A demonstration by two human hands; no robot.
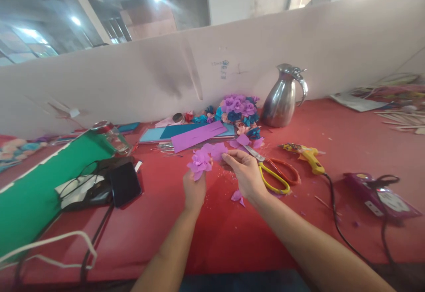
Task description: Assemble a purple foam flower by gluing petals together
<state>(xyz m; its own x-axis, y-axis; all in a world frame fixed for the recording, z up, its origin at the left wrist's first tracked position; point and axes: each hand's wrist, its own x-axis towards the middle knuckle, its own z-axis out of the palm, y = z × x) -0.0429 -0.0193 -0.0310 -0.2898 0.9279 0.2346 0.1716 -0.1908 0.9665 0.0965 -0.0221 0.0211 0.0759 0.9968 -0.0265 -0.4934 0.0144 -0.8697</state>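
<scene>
Over the middle of the red table, my left hand (194,189) is closed around the base of a purple paper flower (199,161), whose ruffled petals face up. My right hand (245,170) pinches a loose purple paper petal (219,150) between thumb and fingertips, close beside the flower. Behind my right hand lie more cut purple petals (243,140). Scissors (274,179) with one yellow and one red handle rest just right of that hand. Purple scraps (237,195) lie below it on the table.
A yellow glue gun (307,155) with a black cord lies to the right, near a purple box (378,194). A steel jug (282,97) stands behind, beside a paper flower bunch (239,108). Purple paper (199,136), a phone (125,184) and a glass jar (114,137) are further left.
</scene>
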